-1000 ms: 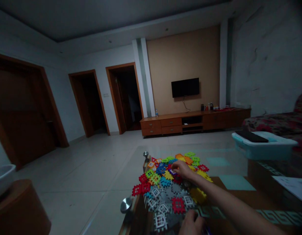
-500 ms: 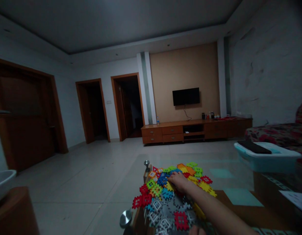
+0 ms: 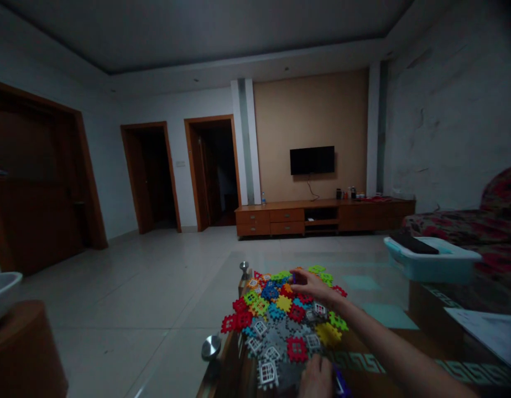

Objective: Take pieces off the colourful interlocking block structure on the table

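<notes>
A heap of bright interlocking plastic tiles (image 3: pixel 280 320) in red, yellow, green, blue and grey lies on the near left corner of a glass table (image 3: pixel 388 315). My right hand (image 3: pixel 312 286) reaches across the far side of the heap. Its thumb and forefinger pinch a small purple tile (image 3: pixel 294 276). At the bottom edge my left hand (image 3: pixel 317 377) rests with curled fingers on the grey tiles, and a purple tile (image 3: pixel 340 385) sticks out on its right side.
A teal plastic box (image 3: pixel 432 264) with a dark flat object on its lid stands at the table's far right. A sheet of paper (image 3: pixel 490 330) lies nearer. Metal knobs (image 3: pixel 211 347) mark the table's left edge. A white bowl (image 3: pixel 1 287) sits on a wooden stand at left.
My right hand has moved from the heap's middle to its far side and now pinches a purple tile. My left hand has come up further into view at the bottom.
</notes>
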{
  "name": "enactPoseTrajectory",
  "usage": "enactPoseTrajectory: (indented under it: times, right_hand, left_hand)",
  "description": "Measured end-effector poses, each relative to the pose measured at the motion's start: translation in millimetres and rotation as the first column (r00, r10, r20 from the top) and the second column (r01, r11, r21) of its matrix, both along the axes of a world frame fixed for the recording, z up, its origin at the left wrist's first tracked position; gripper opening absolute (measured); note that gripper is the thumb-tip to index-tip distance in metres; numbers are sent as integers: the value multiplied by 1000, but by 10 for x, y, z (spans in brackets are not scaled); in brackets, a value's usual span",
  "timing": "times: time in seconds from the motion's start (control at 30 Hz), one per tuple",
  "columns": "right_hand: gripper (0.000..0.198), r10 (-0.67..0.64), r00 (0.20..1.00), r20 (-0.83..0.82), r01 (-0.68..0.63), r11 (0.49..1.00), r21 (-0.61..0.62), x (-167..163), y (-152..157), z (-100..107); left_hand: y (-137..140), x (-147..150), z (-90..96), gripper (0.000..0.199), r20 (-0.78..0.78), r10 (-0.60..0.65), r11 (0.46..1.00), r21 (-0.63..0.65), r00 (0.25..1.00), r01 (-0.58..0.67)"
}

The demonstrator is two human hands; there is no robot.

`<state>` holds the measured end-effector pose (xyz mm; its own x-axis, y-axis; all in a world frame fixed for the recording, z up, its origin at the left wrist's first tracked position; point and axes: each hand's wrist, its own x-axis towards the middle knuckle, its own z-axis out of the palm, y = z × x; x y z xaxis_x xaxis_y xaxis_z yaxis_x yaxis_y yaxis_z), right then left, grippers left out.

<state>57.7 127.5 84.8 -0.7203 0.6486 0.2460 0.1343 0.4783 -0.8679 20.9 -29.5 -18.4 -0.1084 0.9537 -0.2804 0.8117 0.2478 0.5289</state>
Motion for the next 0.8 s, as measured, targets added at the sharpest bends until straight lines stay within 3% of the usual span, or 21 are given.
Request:
enactPoseTrajectory:
  times: [0.1,0.2,0.3,0.47,0.57,0.8]
  right_hand:
    - [59,57,998,1,-57,998,-25,441,-280,18]
    - [63,87,984,154,-97,993,62,824,-620,-122]
    - [70,72,945,318,-140,970,197,989,-905,-334]
    - [65,75,865,496,-219,946,238,923,-1122,-497]
    - [63,106,836,538,-252,946,206,884,-1155,-475]
    - [54,49,864,502,-200,947,253,927,-1178,-337]
  left_hand:
    - [-195,-203,241,49,66,-33,998,59,997,29]
    - [-423,-475,533,62,189,-127,982,160,974,97]
    - [-557,-647,731,38,261,-17,957,285,965,-60]
    - [-544,-647,715,25,251,118,908,364,961,-206]
    - [-523,-606,653,26,264,117,893,394,957,-218]
    - [-516,-582,647,33,234,95,912,370,967,-179]
